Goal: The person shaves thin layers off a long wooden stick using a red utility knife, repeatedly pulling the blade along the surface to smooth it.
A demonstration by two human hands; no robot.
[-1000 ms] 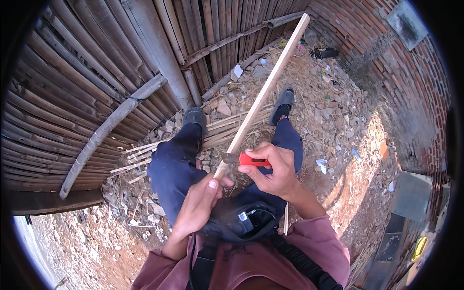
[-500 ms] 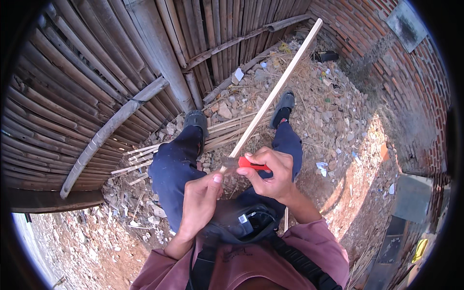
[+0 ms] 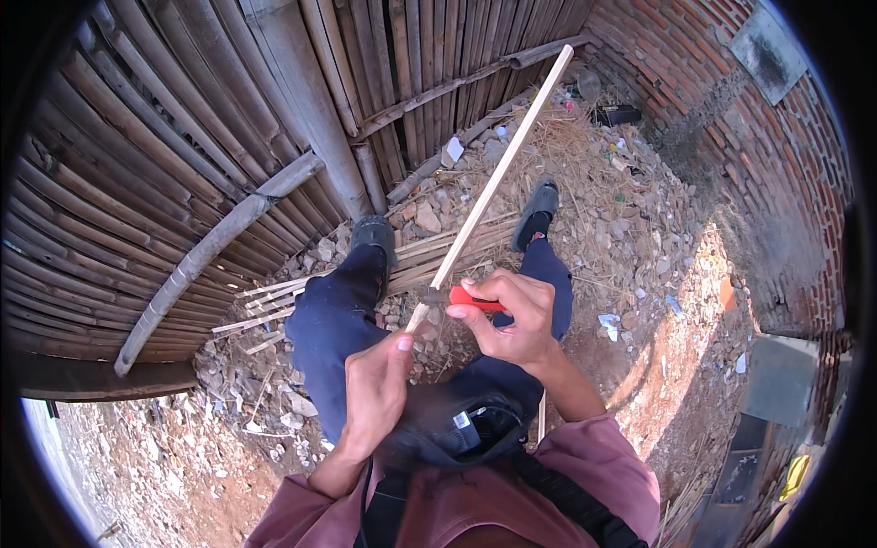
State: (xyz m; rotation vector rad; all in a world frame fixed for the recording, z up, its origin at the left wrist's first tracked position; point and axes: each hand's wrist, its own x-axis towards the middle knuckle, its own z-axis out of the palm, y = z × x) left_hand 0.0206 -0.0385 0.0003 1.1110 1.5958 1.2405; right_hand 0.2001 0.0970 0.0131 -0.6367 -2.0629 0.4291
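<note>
My left hand (image 3: 376,384) is closed round the near end of a long pale wooden strip (image 3: 498,175), its thumb pressed along the top. The strip slants away from me, up and to the right, past my feet. In my right hand (image 3: 513,315) is a red-handled knife (image 3: 470,297), pinched between thumb and fingers. Its greyish blade is blurred and lies across the strip, a short way beyond my left thumb. Whether the edge bites into the wood cannot be made out.
Similar strips (image 3: 274,306) lie on the rubble behind my legs. A bamboo wall (image 3: 183,119) rises at left, and a brick wall (image 3: 758,173) curves round at right. Stones, straw and litter cover the ground. An open black bag (image 3: 457,429) hangs at my waist.
The strip's far end has swung a little to the left. My left hand has shifted slightly down, and the gap between its thumb and the knife blade has widened.
</note>
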